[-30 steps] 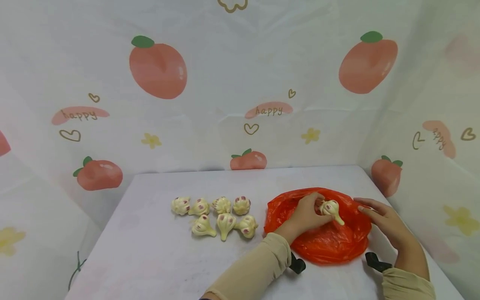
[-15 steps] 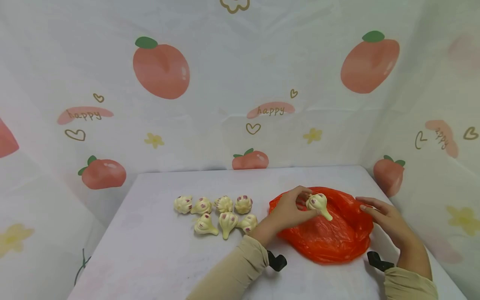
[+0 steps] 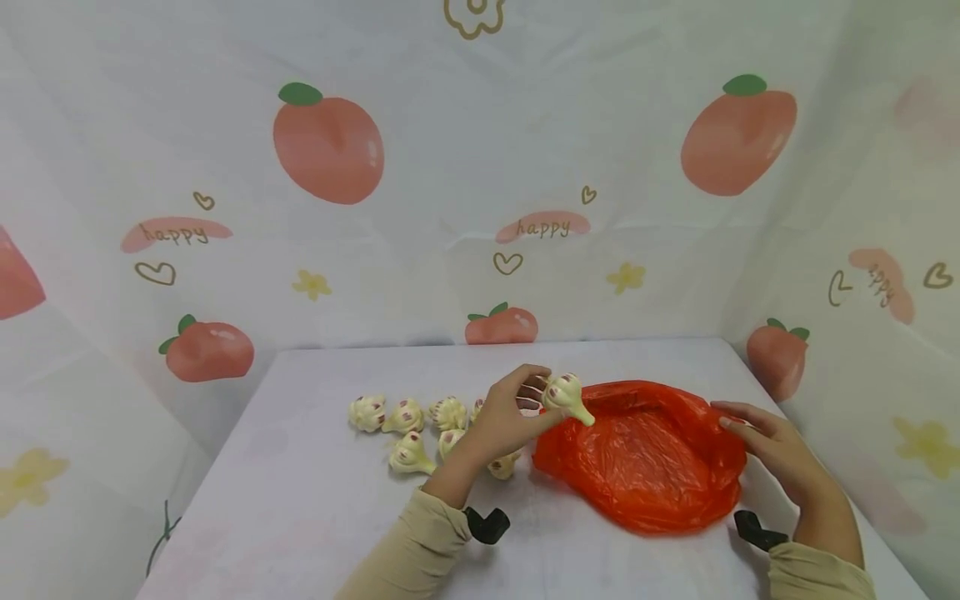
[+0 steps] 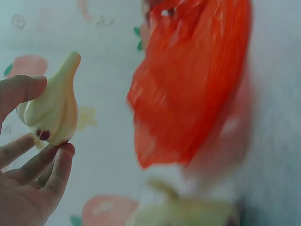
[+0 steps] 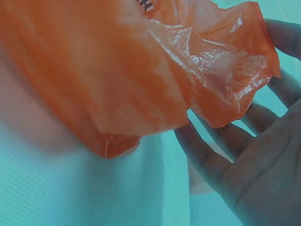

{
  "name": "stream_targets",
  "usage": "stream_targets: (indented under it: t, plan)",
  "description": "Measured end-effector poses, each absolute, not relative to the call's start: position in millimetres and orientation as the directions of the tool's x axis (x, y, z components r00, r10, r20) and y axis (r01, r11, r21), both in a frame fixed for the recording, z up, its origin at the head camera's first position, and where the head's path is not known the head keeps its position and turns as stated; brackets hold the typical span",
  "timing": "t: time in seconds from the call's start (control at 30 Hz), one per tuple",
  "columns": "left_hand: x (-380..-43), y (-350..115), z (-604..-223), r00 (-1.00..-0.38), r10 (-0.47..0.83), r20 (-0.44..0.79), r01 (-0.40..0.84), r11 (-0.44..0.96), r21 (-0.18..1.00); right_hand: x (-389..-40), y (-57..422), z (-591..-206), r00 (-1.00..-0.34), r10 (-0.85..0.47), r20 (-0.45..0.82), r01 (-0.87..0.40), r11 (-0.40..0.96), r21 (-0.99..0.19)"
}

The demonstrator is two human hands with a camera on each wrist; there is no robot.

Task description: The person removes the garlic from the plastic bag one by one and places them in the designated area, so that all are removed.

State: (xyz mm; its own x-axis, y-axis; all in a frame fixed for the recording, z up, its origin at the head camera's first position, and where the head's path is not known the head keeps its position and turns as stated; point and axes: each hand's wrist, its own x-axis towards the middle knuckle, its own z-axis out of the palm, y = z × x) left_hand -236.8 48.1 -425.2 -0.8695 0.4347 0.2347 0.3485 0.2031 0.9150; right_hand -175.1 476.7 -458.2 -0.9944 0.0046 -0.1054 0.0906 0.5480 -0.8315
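Note:
My left hand (image 3: pixel 498 425) holds a garlic bulb (image 3: pixel 566 397) in the air, left of the red plastic bag (image 3: pixel 645 487). Seen from the left wrist, the thumb presses one side of this pale bulb (image 4: pixel 54 106) and the fingertips support its purple-marked end; the stem points up. On the right, my right hand (image 3: pixel 783 454) touches the bag's rim with extended fingers. In the right wrist view these fingers (image 5: pixel 202 155) are spread and mostly straight, their tips hidden behind the crinkled bag (image 5: pixel 221 70). The bag lies with its mouth facing up.
Several more garlic bulbs (image 3: pixel 408 454) lie in two rough rows on the white table (image 3: pixel 300 533), partly hidden by my left hand. A black wrist mount (image 3: pixel 487 527) sits under my left wrist. Behind stands a fruit-patterned cloth (image 3: pixel 420 250).
My left hand has carried the garlic bulb out from over the bag, leftward toward the other bulbs. The right hand has stayed at the bag's rim.

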Motion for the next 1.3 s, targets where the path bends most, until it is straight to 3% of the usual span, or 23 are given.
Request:
stream_targets:
  t: [0.37,1.3]
  plan:
    - [-235,-24,-421,-0.939,0.276,0.208,0.282,0.266,0.922,-176,476,-458,-0.991,0.018,-0.131,0.120,0.546,-0.829]
    - [-217,-139,-436,-0.993,0.036,0.114,0.119,0.408,0.905,-176,473,-453,-0.986,0.026,-0.162,0.148,0.570,-0.808]
